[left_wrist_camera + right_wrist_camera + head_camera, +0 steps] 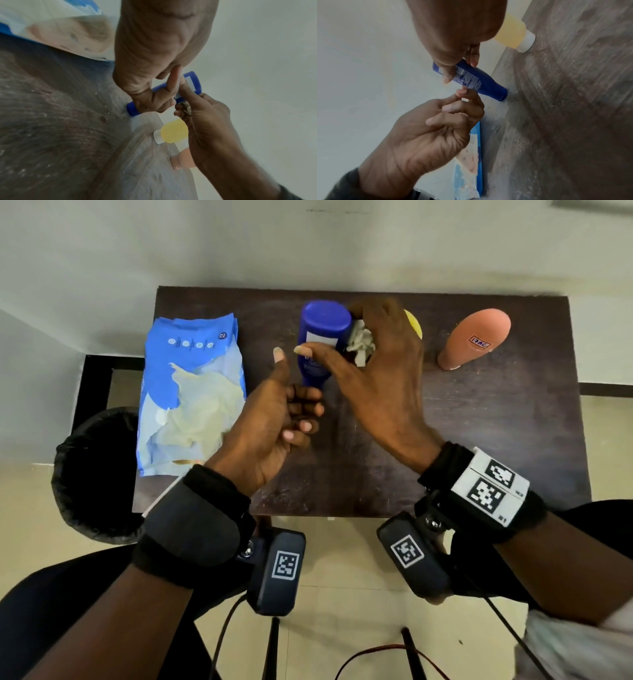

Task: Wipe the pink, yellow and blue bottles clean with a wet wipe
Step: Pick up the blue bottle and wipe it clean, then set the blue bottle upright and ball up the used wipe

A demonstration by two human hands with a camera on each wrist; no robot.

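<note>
The blue bottle (pixel 322 326) stands cap-down on the dark table (pixel 479 440), tilted a little. My right hand (pixel 342 344) grips its upper body, thumb across the label and fingers behind, with a crumpled wet wipe (pixel 359 340) bunched against the bottle's right side. In the right wrist view the thumb and one finger straddle the blue bottle (pixel 481 81). My left hand (pixel 294 405) hovers beside the bottle's lower end, fingers loosely curled, thumb up, holding nothing. The yellow bottle (pixel 413 323) is mostly hidden behind my right hand. The pink bottle (pixel 476 340) stands cap-down at the right.
An opened blue pack of wipes (pixel 191 392) lies on the table's left part, with a sheet pulled loose. A black-lined bin (pixel 96 474) sits on the floor by the table's left edge. A wall runs behind the table.
</note>
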